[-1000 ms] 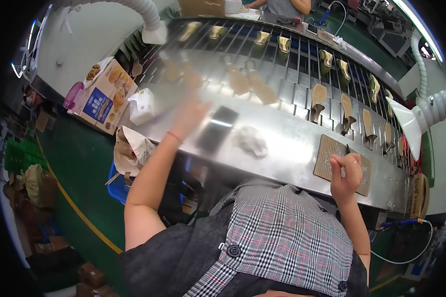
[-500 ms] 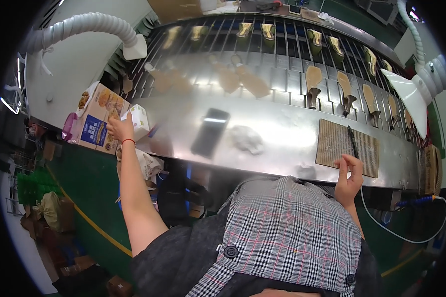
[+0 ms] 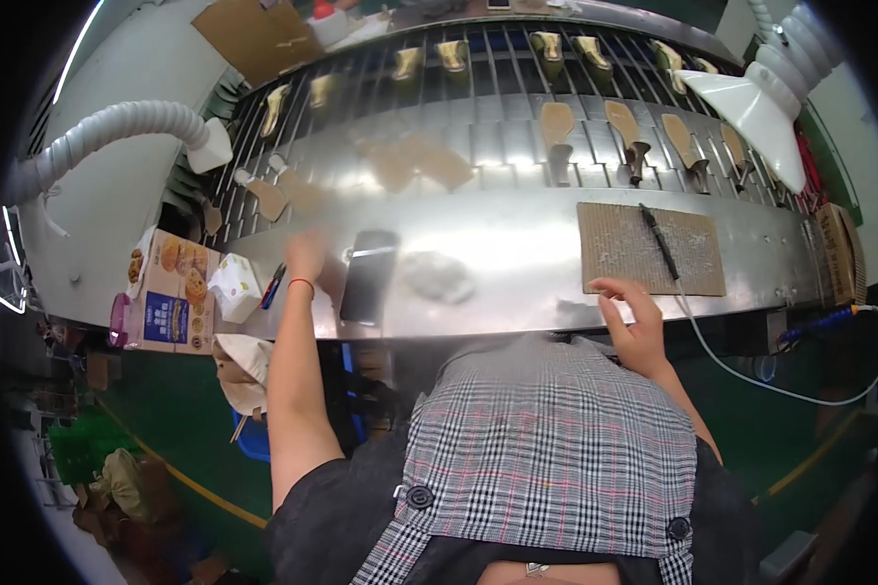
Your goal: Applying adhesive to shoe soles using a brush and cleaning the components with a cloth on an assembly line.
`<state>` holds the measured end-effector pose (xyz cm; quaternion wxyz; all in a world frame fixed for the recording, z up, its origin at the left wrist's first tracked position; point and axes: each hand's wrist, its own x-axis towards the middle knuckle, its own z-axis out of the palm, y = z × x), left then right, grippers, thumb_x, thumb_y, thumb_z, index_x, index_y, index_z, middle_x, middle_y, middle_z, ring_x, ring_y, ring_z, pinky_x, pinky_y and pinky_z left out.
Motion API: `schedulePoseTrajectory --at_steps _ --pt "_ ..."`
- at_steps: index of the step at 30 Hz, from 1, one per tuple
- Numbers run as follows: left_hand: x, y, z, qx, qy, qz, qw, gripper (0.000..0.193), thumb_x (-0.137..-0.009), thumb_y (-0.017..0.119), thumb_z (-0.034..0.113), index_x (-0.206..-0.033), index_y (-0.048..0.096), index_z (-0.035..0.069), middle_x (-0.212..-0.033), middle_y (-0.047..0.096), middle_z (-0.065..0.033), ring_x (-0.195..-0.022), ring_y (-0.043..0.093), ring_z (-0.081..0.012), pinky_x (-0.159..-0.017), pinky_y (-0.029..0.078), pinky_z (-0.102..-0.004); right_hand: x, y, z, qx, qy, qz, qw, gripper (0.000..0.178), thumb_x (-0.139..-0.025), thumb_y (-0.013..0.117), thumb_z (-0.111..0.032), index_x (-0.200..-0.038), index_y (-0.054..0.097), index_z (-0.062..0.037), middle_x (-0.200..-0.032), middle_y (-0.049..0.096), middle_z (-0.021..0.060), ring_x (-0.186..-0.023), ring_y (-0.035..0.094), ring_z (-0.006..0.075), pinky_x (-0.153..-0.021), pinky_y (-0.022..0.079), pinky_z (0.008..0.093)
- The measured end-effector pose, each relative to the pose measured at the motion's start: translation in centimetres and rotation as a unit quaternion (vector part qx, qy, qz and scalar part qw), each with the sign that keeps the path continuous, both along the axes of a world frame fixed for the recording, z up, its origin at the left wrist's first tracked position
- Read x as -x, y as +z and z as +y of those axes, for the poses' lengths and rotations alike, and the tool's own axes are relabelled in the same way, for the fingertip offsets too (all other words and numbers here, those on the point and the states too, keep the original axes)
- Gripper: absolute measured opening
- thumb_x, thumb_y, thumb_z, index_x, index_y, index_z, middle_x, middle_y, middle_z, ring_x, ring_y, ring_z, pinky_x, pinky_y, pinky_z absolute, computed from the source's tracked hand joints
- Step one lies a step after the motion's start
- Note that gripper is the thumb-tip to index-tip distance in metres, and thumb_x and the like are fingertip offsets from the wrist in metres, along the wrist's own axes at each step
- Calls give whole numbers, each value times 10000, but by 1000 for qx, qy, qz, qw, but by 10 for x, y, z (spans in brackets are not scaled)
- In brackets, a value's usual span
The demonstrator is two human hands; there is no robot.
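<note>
My left hand (image 3: pixel 305 258) is over the metal worktop, smeared by motion, so its fingers do not show clearly. Just left of it lie a slim blue-and-red tool (image 3: pixel 273 285) and a white tissue pack (image 3: pixel 235 289). To its right is a dark, flat, phone-like slab (image 3: pixel 370 278). My right hand (image 3: pixel 636 324) hovers by the front edge of a corrugated cardboard pad (image 3: pixel 610 249), thumb and fingers apart and nothing in them. On that pad rests a black pen-shaped tool (image 3: pixel 659 242) with a pale cable (image 3: pixel 717 356) trailing off the table.
A slatted conveyor (image 3: pixel 502 146) behind the worktop carries several tan sole-shaped pieces (image 3: pixel 622 119) and, farther back, shoe-like pieces (image 3: pixel 546 49). White duct hoods hang at left (image 3: pixel 210 146) and right (image 3: pixel 751 122). A printed cardboard box (image 3: pixel 190 273) stands at the left end.
My left hand has moved rightward, away from the box and tissue pack. My right hand stays near the pad's front edge. The whole view has shifted, and the conveyor pieces appear farther left.
</note>
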<state>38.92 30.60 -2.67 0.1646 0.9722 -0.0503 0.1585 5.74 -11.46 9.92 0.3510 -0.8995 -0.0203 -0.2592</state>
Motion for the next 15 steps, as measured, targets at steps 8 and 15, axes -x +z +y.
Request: schedulePoseTrajectory --at_steps 8,15 --pt "160 192 -217 155 -549 -119 813 218 -801 707 17 -1015 694 53 -873 565 -89 -760 639 -220 -672 501 -294 -56 73 28 -220 111 111 963 314 -937 617 -286 -1127 652 -38 -875 703 70 -749 622 126 -706 503 307" --pt "196 214 -228 197 -638 -21 744 308 -729 743 -42 -1011 707 76 -875 587 -44 -700 654 -156 -605 522 -259 -32 100 17 49 151 68 985 316 -858 715 -328 -947 674 -28 -706 662 120 -593 626 222 -572 487 321"
